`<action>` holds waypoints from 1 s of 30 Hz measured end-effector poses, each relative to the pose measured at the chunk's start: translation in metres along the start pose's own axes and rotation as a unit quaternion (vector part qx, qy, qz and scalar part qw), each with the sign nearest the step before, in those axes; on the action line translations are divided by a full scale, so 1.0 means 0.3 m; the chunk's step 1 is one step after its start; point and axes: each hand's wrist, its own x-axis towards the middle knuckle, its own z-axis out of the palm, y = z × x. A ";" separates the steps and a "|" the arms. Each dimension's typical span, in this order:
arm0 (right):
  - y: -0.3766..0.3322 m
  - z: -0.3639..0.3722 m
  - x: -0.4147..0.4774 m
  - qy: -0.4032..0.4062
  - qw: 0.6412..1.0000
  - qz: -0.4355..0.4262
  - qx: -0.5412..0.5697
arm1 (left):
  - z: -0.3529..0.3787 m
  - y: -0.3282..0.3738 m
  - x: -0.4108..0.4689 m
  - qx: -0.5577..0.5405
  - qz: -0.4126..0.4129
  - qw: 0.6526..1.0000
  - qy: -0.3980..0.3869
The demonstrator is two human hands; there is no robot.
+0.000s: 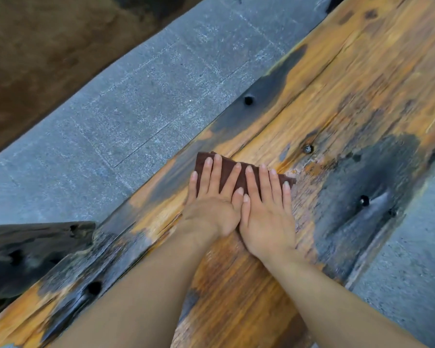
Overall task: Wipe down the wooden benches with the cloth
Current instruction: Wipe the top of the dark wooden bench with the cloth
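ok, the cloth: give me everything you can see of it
The cloth is dark brown, looks like soft fabric, and lies flat, seemingly folded, in a rough rectangle on the worn wooden bench. The left hand and right hand press on it side by side, fingers straight and spread, covering most of it. Only its far edge, corners and strips between the fingers show.

Single view, head-worn, wide-angle. Looks steeply down and slightly forward, close above the wooden bench. Bench crosses the frame diagonally, near left to far right. Grey paving shows far left and near right.
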 end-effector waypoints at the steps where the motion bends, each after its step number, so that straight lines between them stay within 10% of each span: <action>1: 0.001 -0.001 0.008 -0.003 1.000 -0.001 0.000 | -0.002 0.001 0.005 -0.001 0.001 1.000 0.006; 30: -0.489 0.113 -0.301 -0.084 0.986 -0.146 0.001 | 0.112 -0.484 -0.477 -0.036 -0.132 0.989 0.057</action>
